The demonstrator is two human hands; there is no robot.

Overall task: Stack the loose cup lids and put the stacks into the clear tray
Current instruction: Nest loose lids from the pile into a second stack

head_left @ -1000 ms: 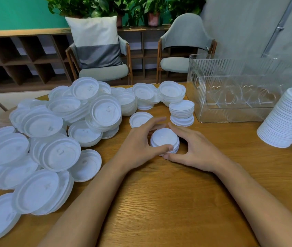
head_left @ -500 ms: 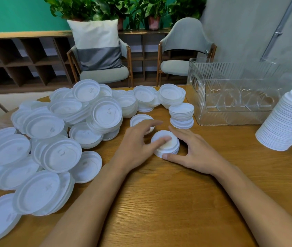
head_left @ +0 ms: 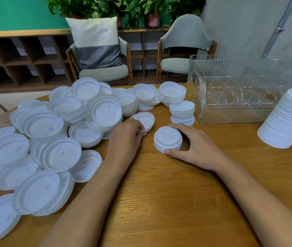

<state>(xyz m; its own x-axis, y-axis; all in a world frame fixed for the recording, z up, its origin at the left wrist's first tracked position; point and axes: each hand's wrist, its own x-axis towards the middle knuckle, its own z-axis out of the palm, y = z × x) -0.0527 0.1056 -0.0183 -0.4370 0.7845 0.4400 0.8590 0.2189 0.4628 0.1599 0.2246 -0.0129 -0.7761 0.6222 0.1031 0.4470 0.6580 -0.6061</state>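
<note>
- Head view: left grip [head_left: 125, 138] pinches the rim of a single lid [head_left: 146, 119]. The lid lies on the counter [head_left: 159, 193], just beside the loose pile [head_left: 58, 139].
- Right grip [head_left: 196, 148] curls round the short stack [head_left: 168, 138], thumb at near edge, fingers behind. Stack sits mid-counter, near the clear tray [head_left: 230, 113] but outside it.
- Handling, est.: thin plastic, v. light, flexes, prob. slick. Nested stacks may slide apart if tilted, so hold opposite rims, squeeze gently.
- Look: white, semi-translucent, round, raised centre w/ sip tab.
</note>
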